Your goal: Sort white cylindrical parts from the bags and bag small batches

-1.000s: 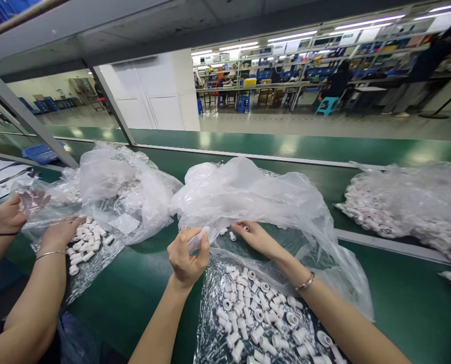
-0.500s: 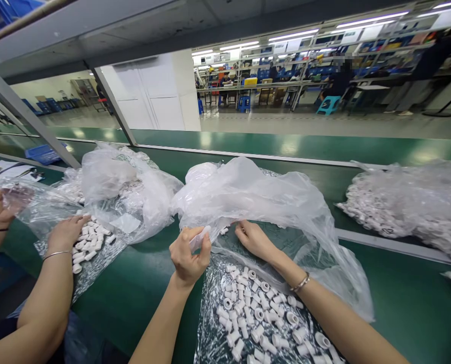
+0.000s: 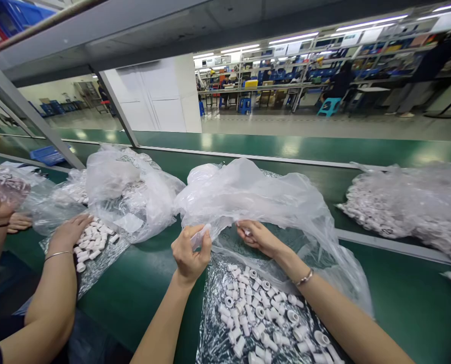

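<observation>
My left hand (image 3: 191, 253) is closed in a pinch on the gathered edge of a large clear plastic bag (image 3: 256, 194). Just inside the bag's mouth is my right hand (image 3: 258, 236), its fingers curled round a white plastic pipe fitting (image 3: 247, 232) that shows only in part; whether it holds more than one I cannot tell. Below both hands, many small white fittings (image 3: 259, 313) lie loose on a flat clear plastic sheet (image 3: 210, 323). Some stand on end, showing their round openings, and others lie on their sides.
On the left, a co-worker's hand (image 3: 68, 235) rests by another pile of white fittings (image 3: 94, 240). Filled bags (image 3: 114, 172) lie behind that pile, and more bagged fittings (image 3: 403, 202) sit at the right. A metal post (image 3: 115, 106) and an overhead shelf frame the green bench (image 3: 407, 283).
My right hand has curled shut, and the loose white pieces beside its fingertips no longer show there. My left hand keeps its pinch on the bag. At far left, another hand has come into sight.
</observation>
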`<state>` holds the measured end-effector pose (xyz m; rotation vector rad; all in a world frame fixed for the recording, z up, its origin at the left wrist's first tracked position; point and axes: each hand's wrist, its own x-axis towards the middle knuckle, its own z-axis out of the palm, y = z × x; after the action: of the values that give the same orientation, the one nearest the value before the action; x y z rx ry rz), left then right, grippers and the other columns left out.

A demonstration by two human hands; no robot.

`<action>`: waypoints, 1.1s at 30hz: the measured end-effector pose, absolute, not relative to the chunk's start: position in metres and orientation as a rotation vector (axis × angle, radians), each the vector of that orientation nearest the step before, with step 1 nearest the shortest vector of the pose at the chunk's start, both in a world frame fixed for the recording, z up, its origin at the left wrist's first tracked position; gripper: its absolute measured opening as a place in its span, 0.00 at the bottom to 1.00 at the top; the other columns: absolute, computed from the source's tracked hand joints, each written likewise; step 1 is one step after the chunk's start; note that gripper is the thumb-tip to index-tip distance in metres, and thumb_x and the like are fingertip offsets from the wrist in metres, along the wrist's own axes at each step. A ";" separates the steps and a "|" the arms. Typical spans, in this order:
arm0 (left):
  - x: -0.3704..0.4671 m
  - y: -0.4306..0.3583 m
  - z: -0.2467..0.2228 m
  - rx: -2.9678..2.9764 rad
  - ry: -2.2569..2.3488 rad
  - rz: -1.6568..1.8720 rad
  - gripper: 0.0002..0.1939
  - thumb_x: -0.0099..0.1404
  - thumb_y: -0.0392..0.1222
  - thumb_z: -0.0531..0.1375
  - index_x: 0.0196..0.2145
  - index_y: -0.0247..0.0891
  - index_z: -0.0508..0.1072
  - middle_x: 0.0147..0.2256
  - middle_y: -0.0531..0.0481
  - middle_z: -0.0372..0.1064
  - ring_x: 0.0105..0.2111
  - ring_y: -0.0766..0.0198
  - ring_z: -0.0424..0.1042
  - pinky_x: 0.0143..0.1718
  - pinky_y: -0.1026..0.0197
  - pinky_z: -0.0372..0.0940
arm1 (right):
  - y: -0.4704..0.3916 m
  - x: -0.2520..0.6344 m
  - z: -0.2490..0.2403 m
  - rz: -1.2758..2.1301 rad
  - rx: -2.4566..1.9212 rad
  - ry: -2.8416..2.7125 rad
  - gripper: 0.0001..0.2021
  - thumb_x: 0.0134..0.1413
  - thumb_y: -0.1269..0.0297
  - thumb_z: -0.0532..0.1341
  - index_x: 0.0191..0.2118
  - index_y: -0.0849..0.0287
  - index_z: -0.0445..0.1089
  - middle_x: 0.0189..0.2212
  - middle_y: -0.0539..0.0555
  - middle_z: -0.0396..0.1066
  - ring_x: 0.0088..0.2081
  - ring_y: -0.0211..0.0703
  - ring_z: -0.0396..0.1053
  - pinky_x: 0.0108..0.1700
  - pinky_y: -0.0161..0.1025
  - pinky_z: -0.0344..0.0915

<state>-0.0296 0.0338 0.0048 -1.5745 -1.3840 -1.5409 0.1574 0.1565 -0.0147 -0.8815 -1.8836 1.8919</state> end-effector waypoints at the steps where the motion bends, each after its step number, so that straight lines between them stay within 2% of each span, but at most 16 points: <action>1: -0.030 0.034 0.005 -1.563 -1.388 -1.546 0.12 0.60 0.31 0.63 0.42 0.34 0.70 0.31 0.47 0.73 0.28 0.65 0.73 0.30 0.66 0.68 | 0.158 0.159 -0.012 2.015 -0.829 -1.791 0.26 0.58 0.39 0.46 0.35 0.61 0.60 0.18 0.43 0.48 0.17 0.22 0.40 0.19 0.27 0.41; 3: -0.030 0.033 0.006 -1.556 -1.396 -1.548 0.11 0.60 0.31 0.63 0.42 0.34 0.70 0.31 0.47 0.73 0.28 0.66 0.73 0.30 0.66 0.68 | 0.160 0.159 -0.008 2.067 -0.789 -1.700 0.27 0.58 0.38 0.44 0.38 0.60 0.60 0.20 0.44 0.50 0.17 0.23 0.39 0.17 0.27 0.39; 5: -0.031 0.033 0.006 -1.559 -1.398 -1.549 0.11 0.60 0.31 0.63 0.41 0.34 0.70 0.31 0.47 0.73 0.28 0.66 0.73 0.30 0.67 0.68 | 0.161 0.155 -0.006 1.920 -0.879 -1.768 0.27 0.58 0.38 0.43 0.38 0.60 0.60 0.24 0.46 0.58 0.18 0.22 0.41 0.18 0.27 0.40; 7: -0.031 0.032 0.007 -1.556 -1.400 -1.550 0.11 0.60 0.31 0.63 0.41 0.34 0.70 0.31 0.47 0.73 0.28 0.66 0.73 0.30 0.66 0.68 | 0.163 0.148 -0.008 1.694 -1.000 -1.923 0.26 0.58 0.40 0.46 0.38 0.61 0.62 0.28 0.50 0.65 0.20 0.23 0.49 0.22 0.26 0.48; 10: -0.031 0.032 0.007 -1.523 -1.418 -1.540 0.10 0.61 0.32 0.63 0.41 0.34 0.70 0.31 0.47 0.74 0.28 0.65 0.74 0.30 0.66 0.68 | 0.167 0.138 -0.017 1.174 -1.097 -2.246 0.26 0.59 0.43 0.49 0.41 0.62 0.69 0.36 0.57 0.72 0.36 0.35 0.68 0.41 0.31 0.65; 12: -0.032 0.033 0.007 -1.504 -1.427 -1.530 0.09 0.61 0.33 0.63 0.40 0.34 0.70 0.31 0.47 0.74 0.28 0.65 0.74 0.31 0.66 0.68 | 0.170 0.132 -0.026 0.922 -1.091 -2.374 0.25 0.59 0.46 0.51 0.45 0.64 0.70 0.42 0.61 0.72 0.48 0.43 0.68 0.54 0.35 0.63; 14: -0.034 0.033 0.007 -1.494 -1.434 -1.527 0.09 0.61 0.33 0.63 0.40 0.34 0.70 0.31 0.47 0.74 0.28 0.65 0.74 0.31 0.66 0.68 | 0.173 0.130 -0.032 0.847 -1.084 -2.433 0.25 0.57 0.47 0.53 0.46 0.65 0.70 0.44 0.63 0.71 0.51 0.46 0.67 0.58 0.37 0.61; 16: -0.035 0.032 0.007 -1.484 -1.440 -1.538 0.09 0.61 0.33 0.63 0.40 0.34 0.70 0.31 0.47 0.74 0.28 0.64 0.74 0.31 0.65 0.68 | 0.174 0.131 -0.033 0.846 -1.075 -2.458 0.25 0.57 0.46 0.54 0.47 0.64 0.70 0.42 0.61 0.72 0.48 0.43 0.68 0.56 0.36 0.62; 18: -0.036 0.032 0.008 -1.470 -1.444 -1.557 0.09 0.61 0.33 0.63 0.40 0.35 0.71 0.32 0.47 0.74 0.28 0.65 0.74 0.31 0.66 0.68 | 0.175 0.135 -0.031 0.897 -1.076 -2.461 0.27 0.59 0.43 0.49 0.44 0.62 0.71 0.35 0.57 0.73 0.39 0.37 0.69 0.47 0.33 0.65; 21: -0.037 0.031 0.009 -1.461 -1.445 -1.571 0.09 0.61 0.33 0.63 0.41 0.34 0.70 0.32 0.47 0.74 0.28 0.65 0.74 0.31 0.66 0.68 | 0.175 0.141 -0.026 0.992 -1.071 -2.443 0.34 0.63 0.44 0.36 0.40 0.64 0.71 0.23 0.53 0.67 0.22 0.29 0.58 0.29 0.28 0.59; 23: -0.037 0.031 0.010 -1.472 -1.430 -1.569 0.09 0.62 0.33 0.63 0.41 0.34 0.70 0.32 0.47 0.74 0.28 0.65 0.74 0.31 0.66 0.68 | 0.176 0.140 -0.024 1.007 -1.060 -2.425 0.35 0.63 0.46 0.32 0.41 0.66 0.69 0.22 0.52 0.65 0.19 0.27 0.50 0.23 0.28 0.53; 25: -0.037 0.031 0.010 -1.480 -1.416 -1.573 0.09 0.61 0.33 0.63 0.41 0.34 0.70 0.32 0.47 0.74 0.29 0.65 0.74 0.31 0.66 0.68 | 0.176 0.134 -0.026 0.965 -1.052 -2.409 0.34 0.63 0.46 0.33 0.42 0.66 0.68 0.24 0.53 0.67 0.20 0.27 0.51 0.24 0.28 0.54; 27: -0.038 0.031 0.010 -1.467 -1.423 -1.587 0.09 0.61 0.33 0.63 0.40 0.34 0.70 0.32 0.48 0.74 0.29 0.66 0.74 0.31 0.66 0.68 | 0.176 0.125 -0.029 0.873 -1.042 -2.400 0.32 0.63 0.45 0.36 0.44 0.65 0.69 0.30 0.56 0.70 0.26 0.30 0.60 0.32 0.30 0.63; 29: -0.039 0.032 0.009 -1.438 -1.441 -1.604 0.08 0.61 0.33 0.63 0.40 0.35 0.71 0.32 0.48 0.74 0.28 0.66 0.74 0.32 0.66 0.68 | 0.175 0.115 -0.032 0.745 -1.038 -2.395 0.29 0.64 0.46 0.41 0.49 0.63 0.68 0.38 0.59 0.71 0.38 0.35 0.67 0.47 0.35 0.67; 31: -0.041 0.033 0.009 -1.423 -1.446 -1.612 0.09 0.61 0.33 0.63 0.40 0.35 0.71 0.32 0.49 0.74 0.29 0.67 0.74 0.32 0.67 0.68 | 0.173 0.108 -0.036 0.619 -1.042 -2.409 0.26 0.64 0.51 0.44 0.54 0.62 0.66 0.45 0.61 0.70 0.49 0.41 0.66 0.58 0.41 0.63; 33: -0.043 0.033 0.008 -1.417 -1.445 -1.615 0.09 0.61 0.32 0.63 0.40 0.35 0.70 0.33 0.49 0.74 0.29 0.67 0.74 0.33 0.67 0.68 | 0.171 0.105 -0.038 0.519 -1.054 -2.446 0.24 0.63 0.55 0.46 0.55 0.64 0.66 0.47 0.62 0.69 0.53 0.44 0.64 0.62 0.45 0.60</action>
<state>-0.0431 0.0334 0.0084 -1.4170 -1.4447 -1.6148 0.1049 0.1710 -0.0379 -1.0542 -2.4462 0.5193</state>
